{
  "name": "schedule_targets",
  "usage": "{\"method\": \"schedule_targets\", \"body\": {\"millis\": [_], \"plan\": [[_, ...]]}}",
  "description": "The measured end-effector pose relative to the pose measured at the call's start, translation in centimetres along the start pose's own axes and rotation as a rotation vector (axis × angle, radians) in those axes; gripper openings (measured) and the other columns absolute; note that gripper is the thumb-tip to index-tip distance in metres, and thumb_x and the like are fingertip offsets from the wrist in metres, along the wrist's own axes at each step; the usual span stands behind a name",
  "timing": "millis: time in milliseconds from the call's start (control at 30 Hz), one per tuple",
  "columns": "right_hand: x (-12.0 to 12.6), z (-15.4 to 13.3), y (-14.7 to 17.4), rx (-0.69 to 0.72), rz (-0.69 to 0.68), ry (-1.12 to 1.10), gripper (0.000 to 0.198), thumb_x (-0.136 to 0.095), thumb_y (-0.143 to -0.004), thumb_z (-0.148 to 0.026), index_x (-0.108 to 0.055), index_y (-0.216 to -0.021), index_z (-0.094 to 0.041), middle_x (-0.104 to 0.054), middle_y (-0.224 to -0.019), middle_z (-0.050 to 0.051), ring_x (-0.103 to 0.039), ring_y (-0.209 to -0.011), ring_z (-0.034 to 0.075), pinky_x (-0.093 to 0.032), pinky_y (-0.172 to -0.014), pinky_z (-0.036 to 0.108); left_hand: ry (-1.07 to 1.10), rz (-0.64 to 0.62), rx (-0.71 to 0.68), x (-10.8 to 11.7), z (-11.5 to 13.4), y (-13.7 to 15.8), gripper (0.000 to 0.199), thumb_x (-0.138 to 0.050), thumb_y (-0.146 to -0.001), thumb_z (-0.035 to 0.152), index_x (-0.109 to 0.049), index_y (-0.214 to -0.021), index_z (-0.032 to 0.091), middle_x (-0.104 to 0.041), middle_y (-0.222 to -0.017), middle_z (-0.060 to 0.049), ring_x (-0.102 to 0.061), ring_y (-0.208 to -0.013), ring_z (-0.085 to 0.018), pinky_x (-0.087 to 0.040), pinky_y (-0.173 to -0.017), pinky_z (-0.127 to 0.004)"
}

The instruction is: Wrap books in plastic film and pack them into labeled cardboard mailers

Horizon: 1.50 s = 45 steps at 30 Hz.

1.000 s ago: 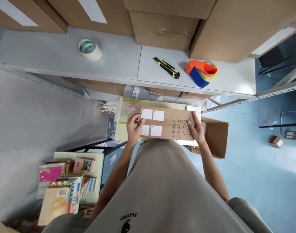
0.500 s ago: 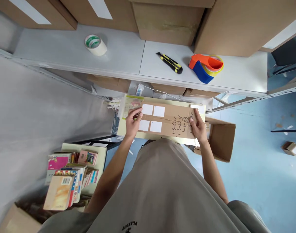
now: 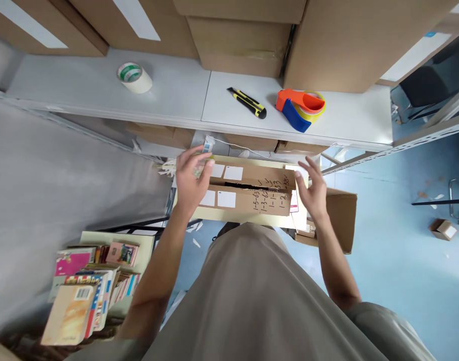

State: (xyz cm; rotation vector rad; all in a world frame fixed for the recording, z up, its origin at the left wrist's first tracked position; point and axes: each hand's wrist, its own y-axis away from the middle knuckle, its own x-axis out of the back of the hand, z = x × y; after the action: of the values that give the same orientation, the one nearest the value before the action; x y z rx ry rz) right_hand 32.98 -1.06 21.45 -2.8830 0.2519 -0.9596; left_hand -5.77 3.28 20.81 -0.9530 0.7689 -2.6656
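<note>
A long brown cardboard box (image 3: 248, 200) lies on the pale yellow tabletop (image 3: 229, 216) in front of me. White labels and rows of handwritten numbers mark its two top flaps, and a dark gap runs between the flaps. My left hand (image 3: 191, 178) is raised over the box's left end, fingers apart and thumb out, and appears to hold nothing. It partly hides a clear, green-edged item behind it. Beyond the right end hovers my right hand (image 3: 313, 190), also spread and free of the box. A white sheet or card shows between the box and that hand.
Along the shelf (image 3: 176, 100) ahead lie a tape roll (image 3: 141, 81), a utility knife (image 3: 248, 102) and an orange-blue tape dispenser (image 3: 301, 108). Big cartons (image 3: 244, 45) stand behind. Books (image 3: 73, 306) are piled at lower left. An open carton (image 3: 341, 218) sits at right.
Both hands have let go of the box and lifted apart, the left one moving left and up. A dark gap has opened between the flaps. The whole view has shifted a little.
</note>
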Motion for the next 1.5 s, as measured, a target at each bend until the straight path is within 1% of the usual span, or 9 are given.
{"method": "schedule_targets", "body": {"millis": [133, 300, 533, 700, 867, 1000, 1133, 1300, 1500], "plan": [[1.3, 0.3, -9.9, 0.2, 0.067, 0.188, 0.059, -0.056, -0.118, -0.07, -0.071, -0.161, -0.032, -0.066, -0.173, 0.018, -0.059, -0.168, 0.044, -0.047, -0.141, 0.078, 0.095, -0.07, 0.003, -4.1, 5.3, -5.9, 0.026, -0.072, -0.121, 0.052, -0.084, -0.131, 0.032, -0.08, -0.146, -0.007, -0.071, -0.149, -0.031, -0.055, -0.136, -0.057], [-1.8, 2.6, -21.5, 0.217, 0.001, 0.411, 0.071, -0.056, -0.116, -0.073, -0.061, -0.159, -0.017, -0.062, -0.17, 0.03, -0.058, -0.164, 0.049, -0.044, -0.136, 0.084, 0.172, -0.149, -0.047, -9.5, 9.4, -9.7, 0.027, -0.07, -0.121, 0.05, -0.083, -0.129, 0.027, -0.082, -0.144, -0.009, -0.072, -0.148, -0.031, -0.054, -0.137, -0.054], [-4.8, 4.5, -26.0, 0.205, -0.083, 0.488, 0.07, -0.052, -0.121, -0.068, -0.066, -0.142, -0.002, -0.073, -0.149, 0.038, -0.066, -0.157, 0.053, -0.035, -0.134, 0.09, 0.155, -0.141, -0.02, -10.9, 10.3, -7.6, 0.018, -0.07, -0.119, 0.028, -0.083, -0.13, 0.025, -0.085, -0.142, -0.009, -0.077, -0.141, -0.027, -0.056, -0.134, -0.049], [-4.0, 3.5, -23.3, 0.197, -0.095, 0.327, 0.073, -0.051, -0.12, -0.077, -0.066, -0.148, -0.012, -0.075, -0.152, 0.031, -0.067, -0.157, 0.051, -0.046, -0.133, 0.085, 0.221, -0.12, 0.085, -11.2, 11.0, -5.5, 0.02, -0.067, -0.121, 0.029, -0.081, -0.135, 0.025, -0.085, -0.14, -0.01, -0.08, -0.136, -0.025, -0.064, -0.123, -0.043], [-2.1, -0.8, -13.5, 0.21, -0.318, -0.239, 0.082, -0.064, -0.107, -0.094, -0.067, -0.153, -0.025, -0.083, -0.138, 0.016, -0.076, -0.141, 0.04, -0.068, -0.122, 0.065, 0.318, -0.073, 0.18, -11.1, 13.8, -2.6, 0.028, -0.068, -0.123, 0.048, -0.074, -0.143, 0.028, -0.084, -0.136, -0.01, -0.084, -0.124, -0.022, -0.071, -0.109, -0.039], [-1.2, -4.8, -6.7, 0.145, -0.4, -0.484, 0.078, -0.068, -0.104, -0.095, -0.071, -0.147, -0.031, -0.084, -0.127, 0.01, -0.08, -0.127, 0.034, -0.071, -0.117, 0.059, 0.324, -0.03, 0.174, -9.7, 16.0, -0.6, 0.028, -0.07, -0.122, 0.054, -0.076, -0.131, 0.029, -0.083, -0.128, -0.008, -0.084, -0.119, -0.023, -0.072, -0.109, -0.04], [-1.2, -7.0, -3.9, 0.085, -0.356, -0.514, 0.076, -0.07, -0.102, -0.097, -0.072, -0.139, -0.031, -0.083, -0.125, 0.01, -0.08, -0.119, 0.033, -0.072, -0.112, 0.057, 0.377, -0.046, 0.184, -7.9, 16.7, 0.8, 0.027, -0.068, -0.123, 0.053, -0.076, -0.128, 0.027, -0.084, -0.126, -0.007, -0.084, -0.116, -0.022, -0.071, -0.107, -0.039], [-0.6, -8.3, -2.4, 0.086, -0.415, -0.394, 0.074, -0.075, -0.1, -0.096, -0.074, -0.133, -0.03, -0.081, -0.111, 0.008, -0.078, -0.108, 0.033, -0.074, -0.099, 0.056, 0.465, -0.189, 0.17, -4.2, 16.0, 1.9, 0.024, -0.077, -0.118, 0.051, -0.079, -0.118, 0.027, -0.085, -0.116, -0.005, -0.082, -0.109, -0.022, -0.07, -0.1, -0.038], [1.5, -12.1, -0.9, 0.188, -0.446, -0.127, 0.058, -0.09, -0.098, -0.081, -0.075, -0.126, -0.033, -0.081, -0.106, 0.004, -0.076, -0.093, 0.029, -0.071, -0.081, 0.046, 0.681, -0.261, 0.339, 2.1, 11.0, 1.3, 0.054, -0.072, -0.114, 0.077, -0.082, -0.143, 0.033, -0.086, -0.127, -0.009, -0.085, -0.117, -0.028, -0.074, -0.097, -0.042]]}}
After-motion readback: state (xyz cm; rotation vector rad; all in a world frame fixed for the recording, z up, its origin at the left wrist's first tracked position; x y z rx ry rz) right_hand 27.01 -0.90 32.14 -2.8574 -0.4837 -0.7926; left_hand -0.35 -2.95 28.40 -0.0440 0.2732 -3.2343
